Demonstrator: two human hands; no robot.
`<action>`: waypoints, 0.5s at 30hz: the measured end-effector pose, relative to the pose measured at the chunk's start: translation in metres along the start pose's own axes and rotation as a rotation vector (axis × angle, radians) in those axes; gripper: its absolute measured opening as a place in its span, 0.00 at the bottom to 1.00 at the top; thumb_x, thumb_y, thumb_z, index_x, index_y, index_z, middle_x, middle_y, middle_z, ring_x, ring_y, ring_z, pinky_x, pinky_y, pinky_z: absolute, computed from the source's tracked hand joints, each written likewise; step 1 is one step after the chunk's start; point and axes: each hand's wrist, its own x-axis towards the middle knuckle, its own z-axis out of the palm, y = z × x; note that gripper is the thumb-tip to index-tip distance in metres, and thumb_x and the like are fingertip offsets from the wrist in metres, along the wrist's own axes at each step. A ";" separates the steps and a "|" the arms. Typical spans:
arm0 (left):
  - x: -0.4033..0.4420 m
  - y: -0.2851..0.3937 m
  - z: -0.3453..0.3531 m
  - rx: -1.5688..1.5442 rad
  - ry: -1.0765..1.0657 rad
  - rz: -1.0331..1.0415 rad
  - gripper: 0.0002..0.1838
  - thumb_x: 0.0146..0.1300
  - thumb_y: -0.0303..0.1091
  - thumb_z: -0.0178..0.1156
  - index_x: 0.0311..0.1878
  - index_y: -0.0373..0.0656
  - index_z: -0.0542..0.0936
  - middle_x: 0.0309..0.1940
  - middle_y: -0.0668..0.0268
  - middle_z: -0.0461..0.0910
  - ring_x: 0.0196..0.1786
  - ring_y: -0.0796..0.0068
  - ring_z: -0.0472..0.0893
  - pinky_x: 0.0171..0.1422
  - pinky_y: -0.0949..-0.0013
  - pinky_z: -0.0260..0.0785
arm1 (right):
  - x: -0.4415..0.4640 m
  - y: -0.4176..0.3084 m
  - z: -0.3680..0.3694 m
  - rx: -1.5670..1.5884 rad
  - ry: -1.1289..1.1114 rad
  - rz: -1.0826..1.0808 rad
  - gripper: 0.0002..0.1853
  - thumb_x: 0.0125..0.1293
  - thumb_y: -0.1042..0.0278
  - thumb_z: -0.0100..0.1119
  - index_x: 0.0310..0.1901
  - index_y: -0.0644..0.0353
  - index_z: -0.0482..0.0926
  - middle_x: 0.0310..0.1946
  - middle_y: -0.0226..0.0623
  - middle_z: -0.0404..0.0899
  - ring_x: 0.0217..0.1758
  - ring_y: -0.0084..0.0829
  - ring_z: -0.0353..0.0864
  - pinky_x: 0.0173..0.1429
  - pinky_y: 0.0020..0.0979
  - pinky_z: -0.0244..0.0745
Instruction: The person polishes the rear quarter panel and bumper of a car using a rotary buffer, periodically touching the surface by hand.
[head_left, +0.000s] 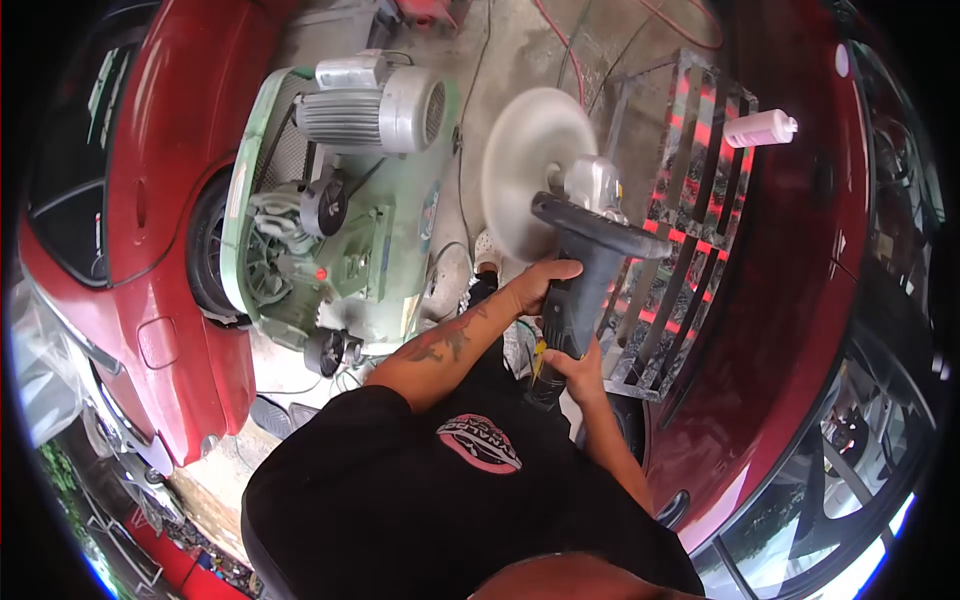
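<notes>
Both my hands hold a polisher with a dark body [577, 300], a silver gear head and a black loop handle. My left hand [545, 283] grips the middle of the body, its thumb on top. Behind it, my right hand [580, 370] is wrapped around the rear grip, beside a small yellow piece. The round white buffing pad [530, 170] at the far end looks smeared, and it faces left, apart from any car panel. Some of my fingers are hidden behind the tool.
A green air compressor [400, 250] with a grey motor stands left, by a red car [160, 250]. On the right, a metal slatted stand [680, 220] sits against a dark red car panel [790, 300], with a pale bottle [760, 129] near its top. Hoses [560, 45] cross the floor.
</notes>
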 end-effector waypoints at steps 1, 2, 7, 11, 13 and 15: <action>0.007 0.005 -0.018 -0.008 0.087 -0.049 0.38 0.63 0.52 0.68 0.70 0.37 0.72 0.57 0.50 0.82 0.55 0.53 0.86 0.63 0.54 0.78 | 0.016 0.001 -0.003 -0.007 -0.002 0.026 0.40 0.57 0.62 0.78 0.69 0.67 0.69 0.56 0.45 0.83 0.57 0.36 0.84 0.65 0.36 0.76; 0.017 0.013 -0.034 -0.010 0.173 -0.093 0.38 0.63 0.51 0.69 0.70 0.38 0.72 0.56 0.51 0.83 0.53 0.55 0.86 0.60 0.55 0.80 | 0.036 0.003 -0.008 -0.015 -0.008 0.045 0.41 0.58 0.59 0.78 0.69 0.67 0.69 0.58 0.46 0.81 0.61 0.38 0.81 0.68 0.38 0.73; 0.095 0.039 -0.161 0.384 0.653 -0.051 0.32 0.58 0.47 0.75 0.61 0.39 0.80 0.43 0.60 0.85 0.39 0.69 0.84 0.49 0.61 0.79 | 0.164 0.012 -0.091 -1.163 0.296 -0.094 0.53 0.60 0.49 0.76 0.78 0.69 0.57 0.75 0.64 0.61 0.78 0.59 0.64 0.79 0.48 0.61; 0.154 0.035 -0.292 0.618 0.981 -0.050 0.27 0.53 0.48 0.79 0.49 0.35 0.86 0.41 0.62 0.87 0.40 0.66 0.85 0.50 0.64 0.78 | 0.269 0.001 -0.174 -1.556 0.630 0.056 0.60 0.57 0.48 0.78 0.82 0.61 0.48 0.80 0.63 0.51 0.82 0.61 0.56 0.79 0.56 0.59; 0.176 0.040 -0.355 0.650 1.145 -0.105 0.31 0.51 0.49 0.80 0.51 0.35 0.86 0.44 0.60 0.87 0.44 0.65 0.85 0.54 0.64 0.77 | 0.314 -0.024 -0.195 -1.516 0.717 0.144 0.61 0.58 0.47 0.77 0.83 0.57 0.45 0.81 0.64 0.48 0.83 0.61 0.53 0.79 0.60 0.57; 0.188 0.035 -0.415 0.785 1.245 0.054 0.36 0.51 0.54 0.79 0.56 0.35 0.84 0.51 0.57 0.87 0.51 0.66 0.84 0.61 0.65 0.74 | 0.339 -0.025 -0.212 -1.483 0.729 0.205 0.62 0.58 0.44 0.76 0.84 0.52 0.42 0.82 0.63 0.45 0.84 0.61 0.50 0.80 0.62 0.54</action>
